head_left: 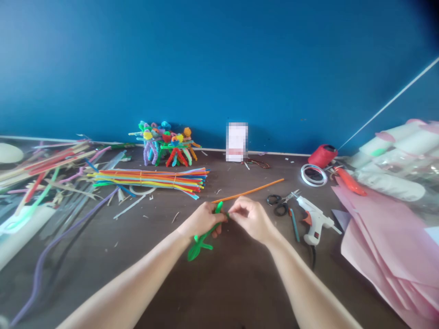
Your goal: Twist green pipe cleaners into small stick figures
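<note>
A bent green pipe-cleaner figure point(195, 249) is gripped in my left hand point(206, 218), its looped end hanging below the palm and a tip poking up above the thumb. Close on the right, my right hand point(251, 218) pinches at a small green end beside the left fingertips. An orange pipe cleaner point(262, 188) lies on the table just behind both hands. Farther back on the left is a banded bundle of colourful pipe cleaners point(147, 179).
Pipe-cleaner figures point(174, 148) stand by the blue wall. Scissors point(281, 204), a white glue gun point(317, 221), a white ring point(313, 176), a red spool point(322, 156) and pink sheets point(387, 246) lie right. Loose strips point(44, 178) and a purple pipe cleaner point(51, 244) cover the left.
</note>
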`<state>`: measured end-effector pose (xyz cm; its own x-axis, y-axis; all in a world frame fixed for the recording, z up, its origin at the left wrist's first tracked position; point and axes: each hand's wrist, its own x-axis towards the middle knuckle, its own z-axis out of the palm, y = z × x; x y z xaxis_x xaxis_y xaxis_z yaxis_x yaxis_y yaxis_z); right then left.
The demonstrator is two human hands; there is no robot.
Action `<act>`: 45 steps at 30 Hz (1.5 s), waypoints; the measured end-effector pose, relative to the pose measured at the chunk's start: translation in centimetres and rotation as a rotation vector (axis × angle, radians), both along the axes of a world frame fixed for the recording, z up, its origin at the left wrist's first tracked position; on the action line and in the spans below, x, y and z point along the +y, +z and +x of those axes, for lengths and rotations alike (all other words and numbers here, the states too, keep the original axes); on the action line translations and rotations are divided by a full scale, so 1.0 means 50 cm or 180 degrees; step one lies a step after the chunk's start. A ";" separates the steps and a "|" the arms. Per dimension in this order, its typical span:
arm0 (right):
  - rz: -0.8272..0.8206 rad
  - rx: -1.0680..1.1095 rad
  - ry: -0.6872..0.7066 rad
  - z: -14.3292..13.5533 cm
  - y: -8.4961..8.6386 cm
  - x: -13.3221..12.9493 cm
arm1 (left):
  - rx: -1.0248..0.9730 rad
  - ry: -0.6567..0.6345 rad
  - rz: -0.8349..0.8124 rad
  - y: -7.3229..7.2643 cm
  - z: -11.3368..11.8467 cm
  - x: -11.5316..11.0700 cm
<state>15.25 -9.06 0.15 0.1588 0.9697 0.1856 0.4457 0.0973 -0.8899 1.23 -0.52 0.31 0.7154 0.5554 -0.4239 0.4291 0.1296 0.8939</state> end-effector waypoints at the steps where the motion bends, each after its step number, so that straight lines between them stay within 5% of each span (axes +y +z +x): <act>1: 0.0135 -0.0030 -0.0068 -0.003 0.001 0.000 | -0.0108 0.0143 -0.0104 -0.003 0.002 0.000; 8: 0.0196 0.0905 -0.0405 -0.012 0.000 0.003 | -0.1127 0.0719 -0.1176 -0.011 0.006 -0.006; 13: -0.0131 0.2209 -0.0031 -0.014 -0.005 0.005 | -0.1672 0.0304 -0.1589 -0.014 0.002 -0.012; 20: -0.0538 0.2459 0.0609 -0.014 0.003 0.002 | -0.1454 -0.0326 -0.1981 -0.009 -0.013 -0.006; 31: -0.0707 0.2105 -0.0011 0.002 -0.007 0.001 | -0.0968 -0.0311 -0.0392 0.030 -0.022 0.002; 45: -0.0835 0.2083 -0.0091 0.001 -0.008 0.003 | -0.0642 -0.0155 0.0304 0.027 -0.017 -0.002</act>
<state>15.29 -8.90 -0.27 0.1841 0.9631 -0.1963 -0.1900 -0.1610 -0.9685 0.40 -0.60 1.65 0.8073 0.5489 -0.2167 0.2441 0.0237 0.9695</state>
